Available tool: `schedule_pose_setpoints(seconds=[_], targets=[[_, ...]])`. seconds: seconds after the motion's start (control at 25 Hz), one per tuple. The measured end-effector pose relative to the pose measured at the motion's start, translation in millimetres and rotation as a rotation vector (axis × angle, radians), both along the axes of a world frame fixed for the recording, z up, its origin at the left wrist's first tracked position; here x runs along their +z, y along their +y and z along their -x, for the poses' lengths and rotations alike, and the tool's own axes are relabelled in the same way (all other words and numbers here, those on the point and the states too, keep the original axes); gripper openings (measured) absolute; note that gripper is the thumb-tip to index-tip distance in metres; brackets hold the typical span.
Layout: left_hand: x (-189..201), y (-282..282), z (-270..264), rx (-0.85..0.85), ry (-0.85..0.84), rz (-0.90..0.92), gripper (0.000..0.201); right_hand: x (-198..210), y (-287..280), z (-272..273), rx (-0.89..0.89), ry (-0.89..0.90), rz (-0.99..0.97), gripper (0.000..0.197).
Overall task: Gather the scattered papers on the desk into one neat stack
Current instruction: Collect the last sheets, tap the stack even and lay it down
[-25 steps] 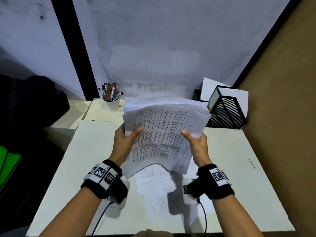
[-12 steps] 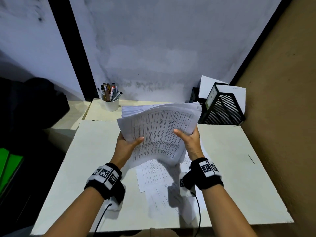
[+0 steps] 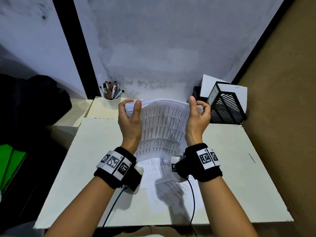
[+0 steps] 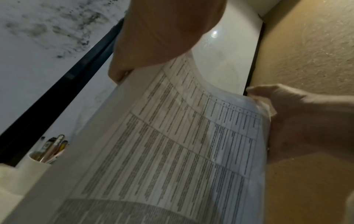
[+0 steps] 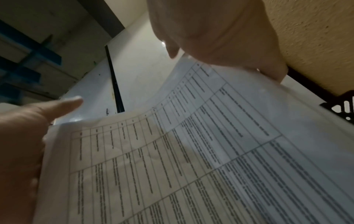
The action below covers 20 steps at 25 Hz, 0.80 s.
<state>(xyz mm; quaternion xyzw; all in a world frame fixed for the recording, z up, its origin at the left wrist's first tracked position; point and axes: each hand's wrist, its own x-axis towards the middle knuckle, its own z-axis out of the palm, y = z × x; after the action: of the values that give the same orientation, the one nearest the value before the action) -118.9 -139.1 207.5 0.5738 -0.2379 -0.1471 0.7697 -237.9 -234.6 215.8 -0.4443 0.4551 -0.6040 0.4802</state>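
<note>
Paper stack [image 3: 164, 124] between both hands

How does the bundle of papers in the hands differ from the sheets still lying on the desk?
The bundle is thick and held up off the desk, left hand and right hand gripping its side edges; the loose sheets are few and lie flat. The bundle's lower end bows and droops; the loose sheets lie overlapped and skewed, partly under the wrists. Both carry printed tables.

Thick printed paper stack [image 3: 164, 127] upright above desk, loose sheets [image 3: 159, 170] beneath
</note>
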Motion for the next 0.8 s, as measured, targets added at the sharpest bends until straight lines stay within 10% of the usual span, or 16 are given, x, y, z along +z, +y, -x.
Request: schedule_pose_setpoints(seconds=[0.2,0.48,0.8], targets=[[-1.3,-3.5,-7.9,0.005,0.062,-0.040,0.011,-8.2,-15.6,11.3,0.042,0.020,-0.028,0.007],[-18.7,11.8,-18.4,-0.301,-0.001,-0.090,0.042,-39.1,-19.7,42.3,0.616,0.186,-0.059,0.092],[-63.4,16.7,-26.9,-0.399,-0.003,-0.375,0.053,-72.2,-4.2,35.9,0.530,0.262,-0.181,0.042]])
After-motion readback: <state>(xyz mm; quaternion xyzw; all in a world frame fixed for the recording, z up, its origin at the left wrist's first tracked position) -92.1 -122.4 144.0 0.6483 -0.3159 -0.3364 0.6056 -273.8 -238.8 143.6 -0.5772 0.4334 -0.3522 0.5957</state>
